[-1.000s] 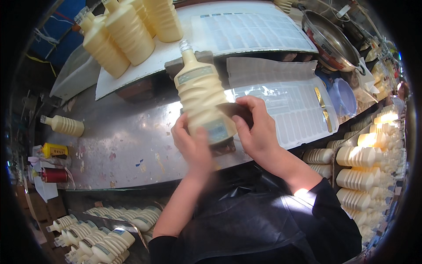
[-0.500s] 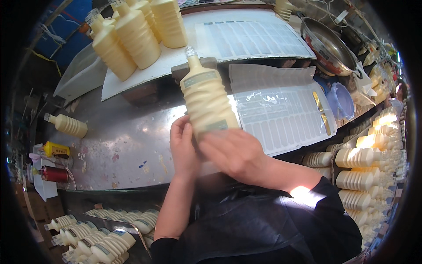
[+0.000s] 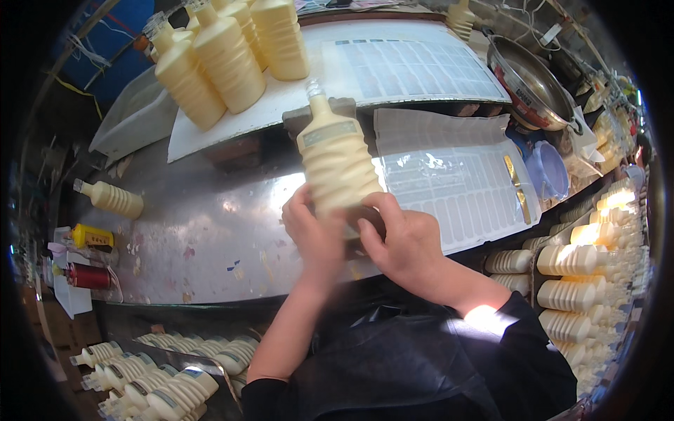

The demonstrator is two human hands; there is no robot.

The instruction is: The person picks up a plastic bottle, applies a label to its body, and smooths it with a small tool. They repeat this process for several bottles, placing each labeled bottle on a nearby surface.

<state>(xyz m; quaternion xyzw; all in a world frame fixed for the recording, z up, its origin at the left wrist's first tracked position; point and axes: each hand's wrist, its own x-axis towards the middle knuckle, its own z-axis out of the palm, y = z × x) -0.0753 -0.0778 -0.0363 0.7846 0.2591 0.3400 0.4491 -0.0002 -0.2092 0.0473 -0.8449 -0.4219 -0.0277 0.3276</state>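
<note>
A cream-coloured plastic bottle (image 3: 340, 165) with ribbed sides and a clear threaded neck lies in front of me, its neck pointing away. A greyish label strip crosses its shoulder, and a dark block (image 3: 298, 121) shows beneath that end. My left hand (image 3: 314, 235), smeared by motion, is closed along the bottle's lower left side. On the lower right, my right hand (image 3: 409, 241) grips the base end with curled fingers and thumb. Between that thumb and forefinger is a dark patch; I cannot tell whether it is shadow or an object. The bottle's lower end is partly hidden.
Several cream bottles (image 3: 228, 63) stand on a raised white board (image 3: 319, 59) beside a label sheet (image 3: 400, 67). A clear backing sheet (image 3: 449, 182) with gold tweezers (image 3: 518, 189) lies right. Another bottle (image 3: 116, 199) lies left. A purple bucket (image 3: 546, 170) and metal pan (image 3: 530, 81) sit right.
My right hand has gone from lying flat across the bottle's lower part to curling around its base end. The left hand has shifted down and right along the side.
</note>
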